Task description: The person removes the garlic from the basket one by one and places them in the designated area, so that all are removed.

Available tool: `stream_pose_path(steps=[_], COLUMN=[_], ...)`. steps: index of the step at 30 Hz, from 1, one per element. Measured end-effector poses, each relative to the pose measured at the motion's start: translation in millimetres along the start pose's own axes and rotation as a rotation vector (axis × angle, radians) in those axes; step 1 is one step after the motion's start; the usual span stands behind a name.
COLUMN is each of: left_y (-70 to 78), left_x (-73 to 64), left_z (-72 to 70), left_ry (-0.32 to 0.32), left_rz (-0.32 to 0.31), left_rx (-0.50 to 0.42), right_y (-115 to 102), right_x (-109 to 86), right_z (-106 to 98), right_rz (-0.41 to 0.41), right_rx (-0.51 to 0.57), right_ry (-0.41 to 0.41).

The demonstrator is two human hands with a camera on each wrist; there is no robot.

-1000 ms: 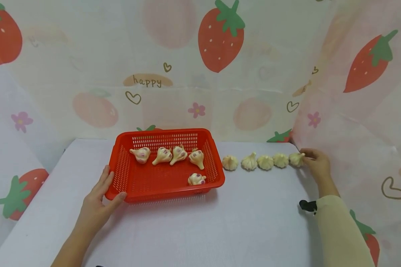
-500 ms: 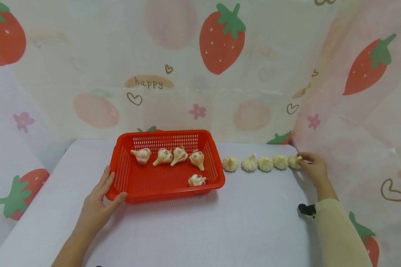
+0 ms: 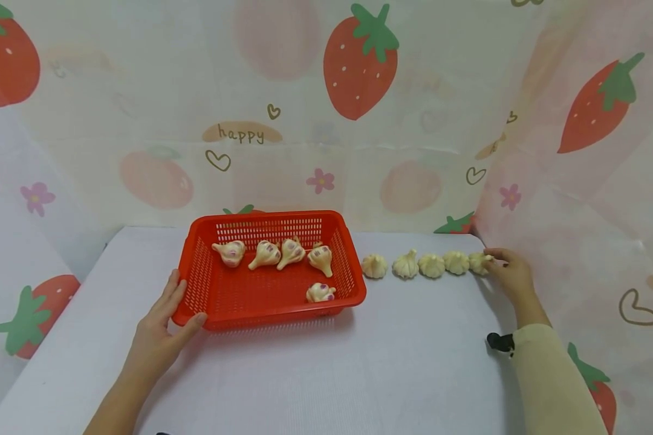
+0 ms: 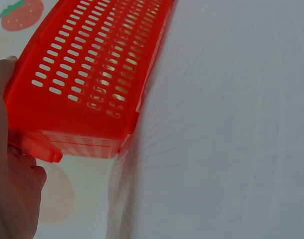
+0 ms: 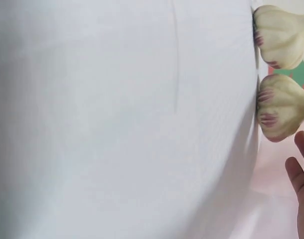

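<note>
In the head view a red plastic basket (image 3: 272, 312) holds several purple-tinged garlic bulbs, four of them along its back half and one garlic bulb (image 3: 320, 292) near the front right. My left hand (image 3: 155, 338) grips the basket's front left corner, thumb at the front rim and fingers along the left side. To the right of the basket, several garlic bulbs stand in a row, stems up. My right hand (image 3: 514, 278) pinches the stem of the rightmost garlic bulb (image 3: 478, 264); in the right wrist view two other fingers (image 5: 297, 172) are held apart from it.
White cloth (image 3: 392, 362) covers the table. A strawberry-printed curtain (image 3: 359, 163) hangs along the back and both sides, close behind the row. The row's leftmost garlic bulb (image 3: 375, 266) sits close to the basket's right side.
My right hand has shifted slightly left with the rightmost garlic bulb, bringing it up against its neighbour. The left hand and basket have stayed put.
</note>
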State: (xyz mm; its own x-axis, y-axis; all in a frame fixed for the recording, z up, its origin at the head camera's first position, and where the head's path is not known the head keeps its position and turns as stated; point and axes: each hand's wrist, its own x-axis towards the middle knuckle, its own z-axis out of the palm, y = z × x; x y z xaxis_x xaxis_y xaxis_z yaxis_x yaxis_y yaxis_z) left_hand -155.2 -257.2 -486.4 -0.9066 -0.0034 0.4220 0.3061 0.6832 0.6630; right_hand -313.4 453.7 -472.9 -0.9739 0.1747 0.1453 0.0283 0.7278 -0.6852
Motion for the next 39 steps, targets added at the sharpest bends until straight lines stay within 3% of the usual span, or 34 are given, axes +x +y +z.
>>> stream_pose_path(steps=[11,20,25,39], left_y=[-0.6,-1.3,-2.0,0.7], left_x=[0.3,0.0,-0.5,-0.3], left_z=[-0.4,0.3,0.5,-0.6], left_ry=[0.007,0.000,-0.004,-0.013], left_rz=[0.008,0.000,-0.004,-0.019], left_rx=[-0.007,-0.003,-0.003,0.003], right_y=[-0.8,-0.5,-2.9,-41.8], right_x=[-2.0,-1.5,-2.5,-27.8], right_z=[-7.8,-6.8,-7.2,-12.2], right_rz=[0.026,-0.044,-0.041,-0.037], right_rx=[-0.033,-0.042,-0.031,0.060], right_ry=[-0.049,-0.028,-0.024,0.084])
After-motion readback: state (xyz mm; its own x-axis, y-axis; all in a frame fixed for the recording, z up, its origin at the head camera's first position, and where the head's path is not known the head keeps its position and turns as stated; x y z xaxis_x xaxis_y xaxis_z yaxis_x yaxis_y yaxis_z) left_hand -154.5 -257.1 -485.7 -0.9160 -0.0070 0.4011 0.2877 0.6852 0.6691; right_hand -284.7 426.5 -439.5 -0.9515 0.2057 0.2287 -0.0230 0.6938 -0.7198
